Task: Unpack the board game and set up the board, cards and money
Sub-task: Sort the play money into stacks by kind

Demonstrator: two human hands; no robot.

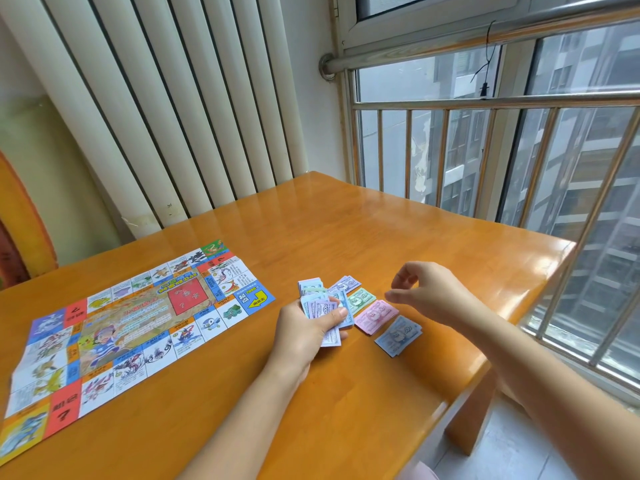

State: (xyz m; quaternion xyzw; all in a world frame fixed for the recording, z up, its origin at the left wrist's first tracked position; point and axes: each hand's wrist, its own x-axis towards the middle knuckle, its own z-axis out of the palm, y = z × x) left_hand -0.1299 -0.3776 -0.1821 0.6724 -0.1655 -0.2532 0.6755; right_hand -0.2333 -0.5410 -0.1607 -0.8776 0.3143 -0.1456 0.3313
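Orange varnished wood: tabletop, set in a corner beside a white radiator and a window with a metal rail.

Board: a printed paper sheet, unfolded and laid flat on the left part of the tabletop. Fold creases are visible. Coloured picture squares are ranged round its edge, and a red square with a question mark is printed near the middle.

Money, held: a wad of mixed notes, mostly pale blue and purple, is gripped in the left hand, the thumb laid across the top. It is held just right of the board.

Money, laid out: four piles are set in a slanting row on the tabletop, right of the left hand. The purple pile lies farthest, then the green pile, the pink pile and, nearest, the blue pile. A further stack of pale notes is seen just behind the wad.

Right hand: held above the tabletop just right of the green and pink piles, fingers loosely curled, nothing grasped.
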